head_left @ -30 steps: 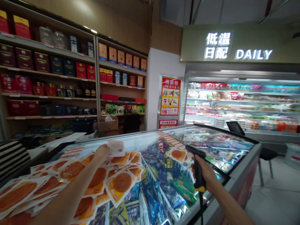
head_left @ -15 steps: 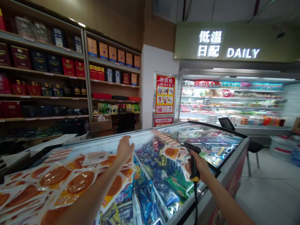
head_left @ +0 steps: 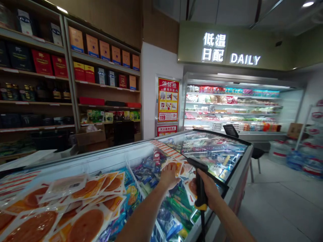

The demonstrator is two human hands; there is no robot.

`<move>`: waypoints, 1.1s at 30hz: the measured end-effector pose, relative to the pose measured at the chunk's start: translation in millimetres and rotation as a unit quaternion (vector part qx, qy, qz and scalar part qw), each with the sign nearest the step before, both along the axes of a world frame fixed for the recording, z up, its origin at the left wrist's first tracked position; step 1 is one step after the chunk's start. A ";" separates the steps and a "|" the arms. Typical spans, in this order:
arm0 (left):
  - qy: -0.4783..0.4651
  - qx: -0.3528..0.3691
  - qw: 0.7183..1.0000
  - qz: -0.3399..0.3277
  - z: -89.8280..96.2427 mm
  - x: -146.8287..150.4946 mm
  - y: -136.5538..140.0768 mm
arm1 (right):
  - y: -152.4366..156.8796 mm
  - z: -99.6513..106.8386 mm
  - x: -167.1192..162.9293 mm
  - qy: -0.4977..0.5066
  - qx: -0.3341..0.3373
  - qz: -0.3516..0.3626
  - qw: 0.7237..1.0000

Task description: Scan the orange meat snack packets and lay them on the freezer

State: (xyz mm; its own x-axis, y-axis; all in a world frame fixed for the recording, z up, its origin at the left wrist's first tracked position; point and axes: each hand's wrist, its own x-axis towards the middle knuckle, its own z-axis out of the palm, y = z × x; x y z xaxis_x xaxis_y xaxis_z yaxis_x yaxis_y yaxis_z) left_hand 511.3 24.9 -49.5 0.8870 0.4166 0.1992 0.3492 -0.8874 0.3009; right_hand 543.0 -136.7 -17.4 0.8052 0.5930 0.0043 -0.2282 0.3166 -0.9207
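Observation:
In the head view my left hand reaches into the chest freezer, its thumb apart from the fingers. Its fingertips are at a flat clear packet with a round orange-brown disc inside; whether they grip it is hard to tell. My right hand is wrapped round the handle of a black and yellow barcode scanner, whose cord hangs down. Beside that hand, another such packet lies partly hidden behind the scanner. A large pile of similar packets covers the freezer's left part.
White wire dividers split the freezer, with blue and green bags under the packets. A glass lid covers the far section. Beyond stand a black chair, water bottles, a lit refrigerated shelf and shelves of boxes.
My left hand has moved from over the packet pile, rightward across the divider, to the packets near the scanner. The view has turned right. The scanner remains in my right hand.

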 end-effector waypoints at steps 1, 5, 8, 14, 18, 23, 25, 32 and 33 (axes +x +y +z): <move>-0.016 -0.012 1.000 0.005 -1.1 1.7 0.5 | -0.2 -0.2 -0.4 0.001 0.000 0.002 1.000; -0.070 -0.066 0.995 0.040 0.5 -1.6 9.7 | -1.5 1.9 -8.3 0.000 -0.019 0.012 1.000; -0.116 -0.119 0.983 0.078 11.6 -15.8 28.8 | -4.2 8.7 -22.9 0.004 -0.035 0.011 0.999; -0.254 -0.271 0.921 0.114 40.0 -67.9 67.6 | -9.2 23.8 -61.6 0.006 -0.033 0.053 0.998; -0.329 -0.333 0.876 0.114 54.6 -105.8 82.6 | -5.8 30.2 -85.9 -0.015 -0.035 0.106 0.994; -0.379 -0.331 0.857 0.114 73.9 -137.5 101.4 | 1.9 36.2 -111.8 -0.055 -0.065 0.140 0.986; -0.385 -0.318 0.858 0.116 79.7 -145.0 107.4 | 4.3 37.7 -119.1 -0.063 -0.072 0.151 0.984; -0.371 -0.256 0.881 0.144 87.2 -162.7 115.7 | 8.6 41.5 -128.1 -0.076 -0.066 0.168 0.981; -0.367 -0.241 0.886 0.150 88.5 -166.2 116.4 | 8.9 42.0 -127.4 -0.074 -0.064 0.162 0.982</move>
State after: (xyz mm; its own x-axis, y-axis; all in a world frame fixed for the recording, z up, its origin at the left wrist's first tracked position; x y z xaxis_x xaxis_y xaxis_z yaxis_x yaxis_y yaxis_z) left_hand 345.1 141.3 39.0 0.4269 0.8055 0.4111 0.1000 -0.4938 0.8638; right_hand 415.5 -127.8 24.6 0.5703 0.8213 0.0155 -0.1585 0.1285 -0.9790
